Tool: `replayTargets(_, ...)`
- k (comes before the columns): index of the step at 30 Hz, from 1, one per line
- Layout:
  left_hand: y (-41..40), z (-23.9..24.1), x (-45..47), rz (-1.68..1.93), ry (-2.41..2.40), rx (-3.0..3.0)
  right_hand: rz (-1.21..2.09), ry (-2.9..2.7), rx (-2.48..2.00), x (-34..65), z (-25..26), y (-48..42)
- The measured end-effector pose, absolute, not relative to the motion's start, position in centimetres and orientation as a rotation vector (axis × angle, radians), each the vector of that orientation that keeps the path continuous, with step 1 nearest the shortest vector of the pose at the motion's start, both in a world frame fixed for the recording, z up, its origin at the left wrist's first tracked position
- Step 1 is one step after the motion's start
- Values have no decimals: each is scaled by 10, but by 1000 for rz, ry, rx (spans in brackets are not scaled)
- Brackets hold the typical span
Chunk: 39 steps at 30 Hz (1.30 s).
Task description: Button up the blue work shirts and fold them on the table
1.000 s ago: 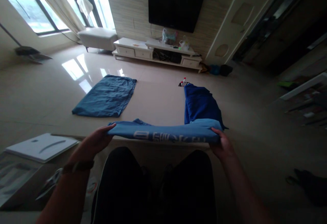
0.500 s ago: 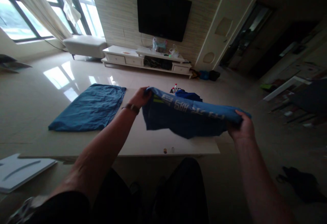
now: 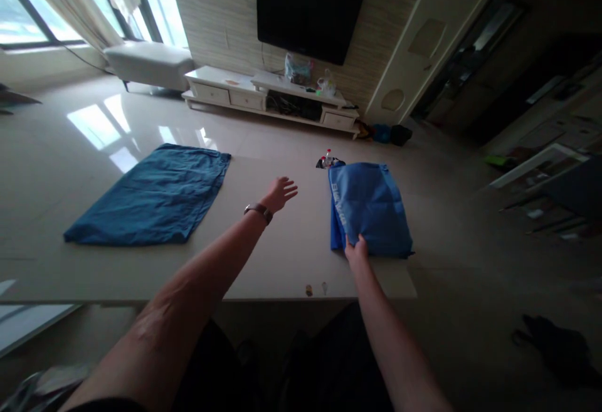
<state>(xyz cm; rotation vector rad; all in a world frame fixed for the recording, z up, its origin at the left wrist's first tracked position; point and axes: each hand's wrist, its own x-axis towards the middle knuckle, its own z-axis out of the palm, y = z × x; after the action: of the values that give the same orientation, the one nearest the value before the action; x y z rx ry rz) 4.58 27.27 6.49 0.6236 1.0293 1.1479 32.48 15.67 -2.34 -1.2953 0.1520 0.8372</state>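
My left hand, fingers spread and with a dark band on the wrist, is held over the pale table and holds nothing. At the table's right end lies a folded blue cloth with white lettering along its left edge. My right hand is at the near left part of this cloth, gripping it between thumb and fingers. Some brighter blue fabric shows beneath it. To the left, a darker blue-green cloth is spread flat, apart from both hands.
Two small objects, one brown and one clear, sit near the table's front edge. Bottles with red caps stand behind the lettered cloth. Farther back are a white TV cabinet and a grey bench.
The lettered cloth, held up by both hands before, now lies at the table's right end. My left hand has let go; my right hand has moved left and toward me.
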Motion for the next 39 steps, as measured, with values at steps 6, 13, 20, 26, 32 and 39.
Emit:
replayTargets(6, 191, -9, -95, 1026, 1745, 925, 869, 227, -1409, 321, -68, 127)
replayTargets(13, 118, -73, -222, 321, 2497, 1330, 1019, 231, -1535, 344, -72, 31)
replayTargets(20, 127, -78, -240, 288, 2492, 1560, 1060, 185, -1572, 362, -68, -9)
replayTargets(26, 123, -66, -209, 297, 2270, 1714, 1049, -17, -1597, 345, -69, -17)
replayTargets(32, 79, -69, -108, 442, 1981, 1755, 1518, -614, -1545, 236, -77, -21)
replayTargets(39, 4, -50, 19, 769, 1528, 1667, 1482, -764, -1313, 123, -47, 17)
